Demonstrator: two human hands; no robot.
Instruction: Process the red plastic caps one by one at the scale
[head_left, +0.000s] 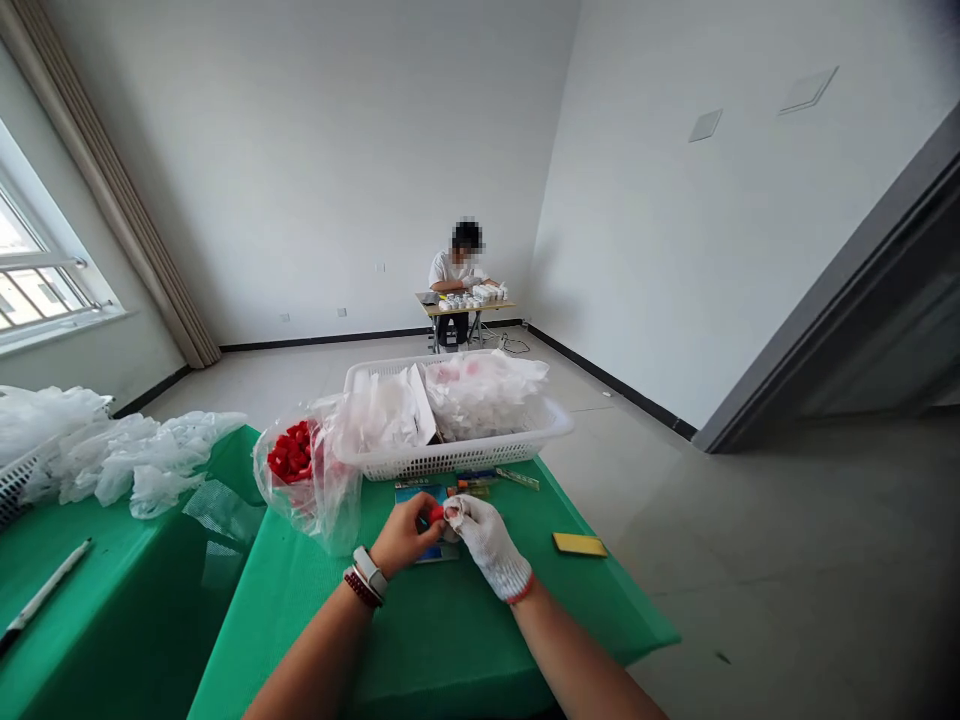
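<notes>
A small red piece [436, 513] sits between my two hands, above the green-covered table. My bare left hand [403, 534], with a watch and beaded bracelet at the wrist, is closed, its thumb and fingers pinching the red piece. My right hand [489, 540], in a white knitted glove, pinches at the other side of it; the glove's fingertips look worn, and what they hold is partly hidden. Under and behind the hands lie a blue card [409, 494] and several small slim packs [476, 482]. To the left, a clear plastic bag [330, 510] holds many red pieces [292, 452].
A white basket [457, 460] full of plastic-bagged items stands at the table's far edge. A yellow strip [580, 544] lies at right. On a second green table at left are plastic bags [161, 455] and a marker [49, 588]. A person [454, 268] sits at a far table.
</notes>
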